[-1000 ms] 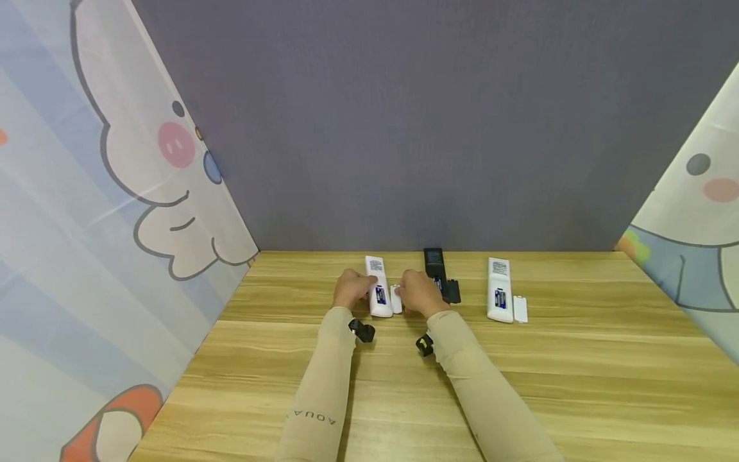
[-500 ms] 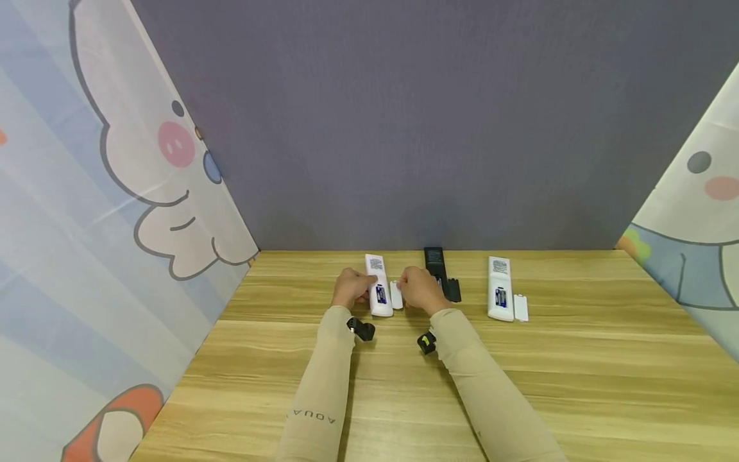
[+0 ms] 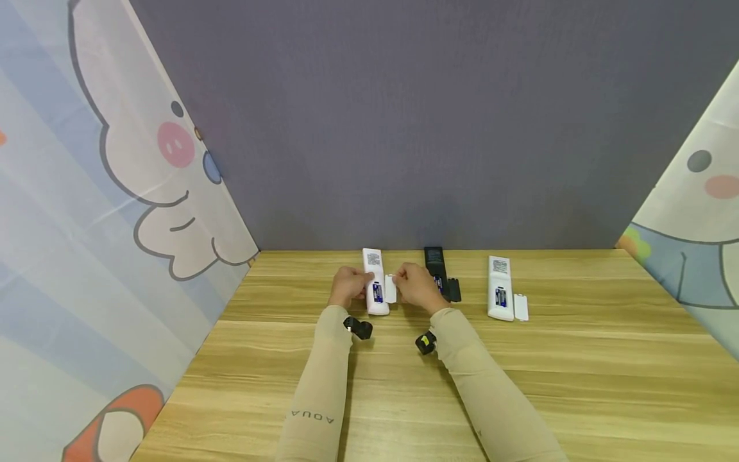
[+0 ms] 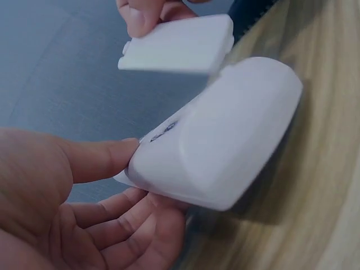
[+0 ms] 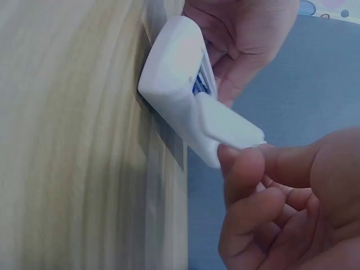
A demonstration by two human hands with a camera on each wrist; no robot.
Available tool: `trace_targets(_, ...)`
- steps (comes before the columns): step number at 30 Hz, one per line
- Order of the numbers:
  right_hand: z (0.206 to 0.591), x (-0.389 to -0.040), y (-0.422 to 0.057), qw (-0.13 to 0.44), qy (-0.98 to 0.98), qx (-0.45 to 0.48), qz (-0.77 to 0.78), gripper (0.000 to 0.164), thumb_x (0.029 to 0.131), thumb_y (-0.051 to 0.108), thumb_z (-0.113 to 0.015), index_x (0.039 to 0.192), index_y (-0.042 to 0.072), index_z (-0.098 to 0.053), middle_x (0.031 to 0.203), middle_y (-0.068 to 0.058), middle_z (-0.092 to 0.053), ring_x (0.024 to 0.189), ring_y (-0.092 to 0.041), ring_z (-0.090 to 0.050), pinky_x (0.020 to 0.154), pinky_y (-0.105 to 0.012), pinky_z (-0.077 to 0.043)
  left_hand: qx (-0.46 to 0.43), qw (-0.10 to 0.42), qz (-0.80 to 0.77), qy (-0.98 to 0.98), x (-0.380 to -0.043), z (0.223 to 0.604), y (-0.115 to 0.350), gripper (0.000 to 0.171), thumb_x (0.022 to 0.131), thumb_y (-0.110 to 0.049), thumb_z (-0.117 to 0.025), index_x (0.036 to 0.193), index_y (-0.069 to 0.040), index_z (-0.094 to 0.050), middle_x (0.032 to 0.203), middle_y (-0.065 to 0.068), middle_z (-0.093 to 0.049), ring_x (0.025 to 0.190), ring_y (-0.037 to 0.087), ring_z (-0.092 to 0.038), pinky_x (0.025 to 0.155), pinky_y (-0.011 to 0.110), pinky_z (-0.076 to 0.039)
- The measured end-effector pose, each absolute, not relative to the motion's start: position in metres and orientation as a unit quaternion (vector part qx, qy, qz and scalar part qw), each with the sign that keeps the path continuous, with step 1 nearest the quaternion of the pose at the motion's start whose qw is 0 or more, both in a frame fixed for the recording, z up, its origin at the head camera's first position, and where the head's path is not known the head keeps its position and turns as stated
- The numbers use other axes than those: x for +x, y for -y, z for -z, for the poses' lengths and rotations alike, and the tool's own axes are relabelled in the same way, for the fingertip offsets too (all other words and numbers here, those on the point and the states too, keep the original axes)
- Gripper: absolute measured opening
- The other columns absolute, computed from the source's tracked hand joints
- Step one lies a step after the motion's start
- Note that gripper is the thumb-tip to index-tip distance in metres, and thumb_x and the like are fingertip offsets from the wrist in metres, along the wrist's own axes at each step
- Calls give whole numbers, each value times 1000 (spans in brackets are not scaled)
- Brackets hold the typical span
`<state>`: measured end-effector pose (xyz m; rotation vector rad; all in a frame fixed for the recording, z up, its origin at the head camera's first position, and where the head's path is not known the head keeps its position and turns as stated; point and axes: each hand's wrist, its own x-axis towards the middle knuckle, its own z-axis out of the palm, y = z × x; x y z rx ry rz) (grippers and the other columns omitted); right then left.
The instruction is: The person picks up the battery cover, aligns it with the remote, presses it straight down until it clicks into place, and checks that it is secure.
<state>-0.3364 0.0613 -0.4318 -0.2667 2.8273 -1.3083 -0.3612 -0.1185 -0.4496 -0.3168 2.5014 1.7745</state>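
A white remote control (image 3: 374, 269) lies back side up at the left of the row, its battery compartment uncovered and two blue batteries (image 3: 378, 292) inside. My left hand (image 3: 348, 285) grips its left side, thumb on top and fingers underneath in the left wrist view (image 4: 112, 197). Thumb and forefinger of my right hand (image 3: 417, 286) pinch a white battery cover (image 3: 390, 290) by one end. In the left wrist view the cover (image 4: 180, 45) is raised above the remote's back; in the right wrist view it overlaps the remote (image 5: 174, 73) beside the compartment.
Behind my right hand lies a black remote (image 3: 434, 260) with its black cover (image 3: 454, 290) beside it. Farther right is another white remote (image 3: 499, 276), batteries showing, with a white cover (image 3: 521, 308) alongside. A grey panel (image 3: 427, 128) borders the wooden table (image 3: 606, 359) at the back.
My right hand has lifted the white cover from the table beside the remote and brought it left to the remote's edge. My left hand has shifted the remote slightly left and back.
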Motion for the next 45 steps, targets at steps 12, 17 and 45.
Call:
trace_targets(12, 435, -339, -53, 15, -843, -88, 530, 16, 106, 16, -56, 100, 3, -64, 92, -21, -70, 61, -26, -63, 50, -23, -42, -81, 45, -606, -790, -365, 448, 124, 35, 99, -16, -68, 122, 10, -66, 89, 13, -71, 69, 15, -66, 65, 31, -62)
trace_targets(17, 435, -339, -51, -5, -838, -89, 538, 15, 105, 15, -56, 102, 3, -64, 94, -23, -71, 64, -34, -65, 50, -23, -43, -78, 54, -612, -785, -365, 446, 124, 35, 100, -15, -66, 124, 10, -64, 94, 16, -72, 71, 17, -67, 68, 33, -63)
trace_targets(45, 430, -335, -46, -20, -832, -84, 548, 13, 105, 17, -58, 102, 7, -67, 93, -18, -72, 58, -17, -57, 53, -25, -46, -60, 65, -608, -789, -360, 434, 122, 34, 103, -18, -62, 126, 7, -64, 97, 14, -73, 72, 15, -67, 75, 37, -62)
